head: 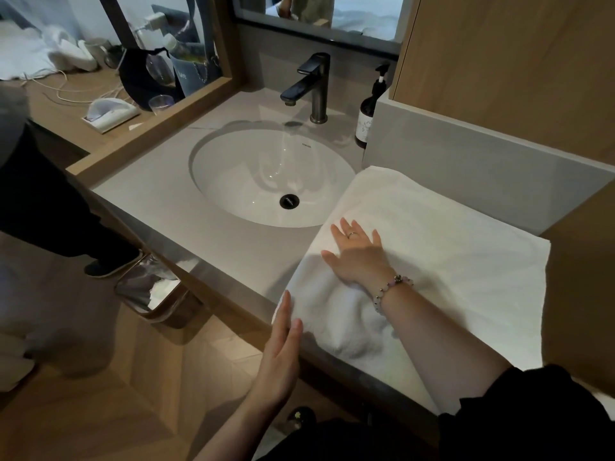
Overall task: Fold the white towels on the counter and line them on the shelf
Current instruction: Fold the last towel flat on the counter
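Item under inspection: one white terry-cloth towel [449,261], lying spread flat on the pale grey stone counter [166,201] in the right half of the frame. Its left edge reaches the right rim of the white oval sink basin [233,168]. Its near edge hangs over the counter front at lower right. A rumpled patch shows in the cloth at lower centre.

Right hand [361,257]: palm down on the towel, near its left edge. Fingers straight and slightly spread, pointing to the upper left, with cloth under all of them. It presses and grasps nothing. A ring [351,233] is on one finger and a beaded bracelet [392,284] on the wrist.

Left hand [281,354]: lower centre of the frame, seen edge-on, fingers straight and together, pointing up. The fingertips meet the towel's lower-left corner at the counter edge. Contact appears light, though the angle does not settle whether they touch or stand just beside it.

Surroundings: a black metal tap [311,84] stands behind the basin, and a dark pump bottle [367,111] to its right. A metal-lined waste bin [156,294] sits under the counter at left.
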Motion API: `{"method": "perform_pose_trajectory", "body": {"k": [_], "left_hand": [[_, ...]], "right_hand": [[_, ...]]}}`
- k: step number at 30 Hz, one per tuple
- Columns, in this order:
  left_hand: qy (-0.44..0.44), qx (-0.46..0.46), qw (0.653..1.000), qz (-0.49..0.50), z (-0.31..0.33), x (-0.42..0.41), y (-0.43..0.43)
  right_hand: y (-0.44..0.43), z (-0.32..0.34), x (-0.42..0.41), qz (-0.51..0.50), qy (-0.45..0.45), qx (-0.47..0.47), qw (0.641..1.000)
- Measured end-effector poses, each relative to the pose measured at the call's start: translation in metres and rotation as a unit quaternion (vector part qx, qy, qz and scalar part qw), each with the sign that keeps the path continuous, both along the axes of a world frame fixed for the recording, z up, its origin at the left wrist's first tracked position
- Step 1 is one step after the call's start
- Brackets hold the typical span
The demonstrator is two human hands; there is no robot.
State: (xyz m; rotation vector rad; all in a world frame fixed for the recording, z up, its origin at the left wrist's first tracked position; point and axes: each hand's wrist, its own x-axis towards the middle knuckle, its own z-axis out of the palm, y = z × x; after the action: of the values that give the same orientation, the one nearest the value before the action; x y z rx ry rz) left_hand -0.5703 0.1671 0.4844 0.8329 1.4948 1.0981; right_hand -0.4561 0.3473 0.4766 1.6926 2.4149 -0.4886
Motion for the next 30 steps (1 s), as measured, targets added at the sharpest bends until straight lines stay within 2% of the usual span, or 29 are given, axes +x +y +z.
{"method": "perform_pose_trajectory", "body": {"k": [5, 11, 13, 16, 17, 19, 21, 24, 28, 30], "left_hand": [[0.155, -0.001, 0.987, 0.041, -0.006, -0.001, 0.0], [0.315, 0.072, 0.946, -0.027, -0.011, -0.005, -0.007], [0.3, 0.074, 0.951, -0.019, -0.01, -0.006, -0.006], [0.195, 0.062, 0.979, -0.019, -0.005, -0.008, -0.006], [0.16, 0.057, 0.984, -0.046, -0.003, -0.009, -0.007], [0.104, 0.044, 0.988, -0.103, -0.001, -0.006, -0.009], [0.104, 0.045, 0.984, -0.139, 0.0, -0.002, -0.009], [0.114, 0.048, 0.981, -0.148, 0.003, 0.008, -0.005], [0.186, 0.047, 0.977, -0.097, 0.0, 0.007, -0.002], [0.229, 0.047, 0.966, -0.111, 0.002, 0.004, -0.005]], "right_hand": [[0.005, -0.005, 0.003, -0.005, 0.01, -0.001, 1.0], [0.007, -0.009, 0.006, -0.003, 0.019, -0.009, 1.0], [0.011, -0.004, 0.004, -0.005, 0.033, -0.041, 0.999], [0.011, 0.004, 0.008, -0.067, 0.149, -0.068, 0.984], [0.008, 0.004, 0.013, -0.097, 0.182, -0.028, 0.978], [-0.006, -0.001, 0.026, -0.154, 0.187, 0.086, 0.966], [-0.023, -0.006, 0.037, -0.197, 0.147, 0.106, 0.964], [-0.036, -0.011, 0.044, -0.194, 0.089, 0.03, 0.976], [-0.031, -0.008, 0.047, -0.168, 0.069, 0.002, 0.983], [-0.03, -0.006, 0.05, -0.158, 0.06, -0.005, 0.986]]}}
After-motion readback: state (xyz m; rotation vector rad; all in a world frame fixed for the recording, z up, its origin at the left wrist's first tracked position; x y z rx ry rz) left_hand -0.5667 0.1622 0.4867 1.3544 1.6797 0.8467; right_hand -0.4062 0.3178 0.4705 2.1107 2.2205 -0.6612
